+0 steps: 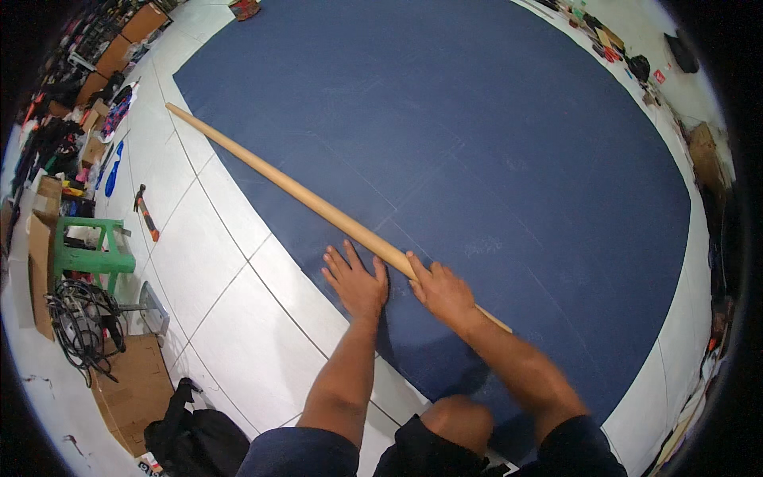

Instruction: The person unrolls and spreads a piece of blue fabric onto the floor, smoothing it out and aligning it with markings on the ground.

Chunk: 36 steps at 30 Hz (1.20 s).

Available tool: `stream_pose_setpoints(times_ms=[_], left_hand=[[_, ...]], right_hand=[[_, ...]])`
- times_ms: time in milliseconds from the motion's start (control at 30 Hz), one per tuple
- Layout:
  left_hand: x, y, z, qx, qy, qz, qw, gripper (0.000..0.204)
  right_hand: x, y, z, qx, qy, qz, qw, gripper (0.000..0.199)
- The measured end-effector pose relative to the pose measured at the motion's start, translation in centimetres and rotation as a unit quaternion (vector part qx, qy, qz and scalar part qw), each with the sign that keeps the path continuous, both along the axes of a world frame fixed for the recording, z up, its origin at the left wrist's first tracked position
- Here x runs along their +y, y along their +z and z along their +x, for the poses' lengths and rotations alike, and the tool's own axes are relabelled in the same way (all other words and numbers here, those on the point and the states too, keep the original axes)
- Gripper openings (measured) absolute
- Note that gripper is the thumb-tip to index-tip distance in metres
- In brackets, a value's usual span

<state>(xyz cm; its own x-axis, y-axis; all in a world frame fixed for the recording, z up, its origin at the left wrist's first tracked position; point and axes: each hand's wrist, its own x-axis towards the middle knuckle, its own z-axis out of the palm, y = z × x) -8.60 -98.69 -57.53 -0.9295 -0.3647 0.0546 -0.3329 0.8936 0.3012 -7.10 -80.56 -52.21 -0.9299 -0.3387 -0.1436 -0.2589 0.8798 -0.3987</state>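
A long, round tan pole lies slantwise over a large dark blue sheet spread on the floor. Whether it is wood or cardboard I cannot tell. Its far left end reaches past the sheet's edge over the white tiles. My right hand is closed over the pole toward its near end, thumb side along it; the pole shows again beyond my wrist. Fingers spread, my left hand lies flat on the sheet just left of the pole, its fingertips close to it. Faint pale lines and smudges mark the sheet.
On the white tiles at left lie a hammer and a blue-handled tool. A green stool, coiled black cable, cardboard and a black bag stand along that side. Clutter lines the right wall.
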Motion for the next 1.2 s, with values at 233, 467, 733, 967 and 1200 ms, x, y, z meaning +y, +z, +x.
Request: stream_pose_setpoints(times_ms=[233,467,733,967,1200], left_hand=[[-0.2,0.9,-0.2,-0.038,-0.001,0.038,0.999,0.075],[0.0,1.8,-0.9,-0.071,0.001,0.048,0.996,0.078],[0.2,0.6,-0.4,-0.111,-0.008,0.029,0.993,0.080],[-0.3,0.8,-0.6,-0.131,0.000,0.033,0.991,0.079],[-0.5,-0.4,0.5,-0.125,-0.004,0.028,0.992,0.080]], right_hand=[[2.5,1.2,-3.9,-0.069,-0.064,0.025,0.995,0.059],[12.3,-0.4,-24.2,0.039,-0.226,0.098,0.968,0.056],[22.3,-2.3,-42.0,0.052,-0.366,0.059,0.927,0.057],[10.9,-0.5,-45.8,0.003,-0.341,0.023,0.940,0.060],[0.6,-0.9,-53.1,0.037,-0.207,0.085,0.974,0.061]])
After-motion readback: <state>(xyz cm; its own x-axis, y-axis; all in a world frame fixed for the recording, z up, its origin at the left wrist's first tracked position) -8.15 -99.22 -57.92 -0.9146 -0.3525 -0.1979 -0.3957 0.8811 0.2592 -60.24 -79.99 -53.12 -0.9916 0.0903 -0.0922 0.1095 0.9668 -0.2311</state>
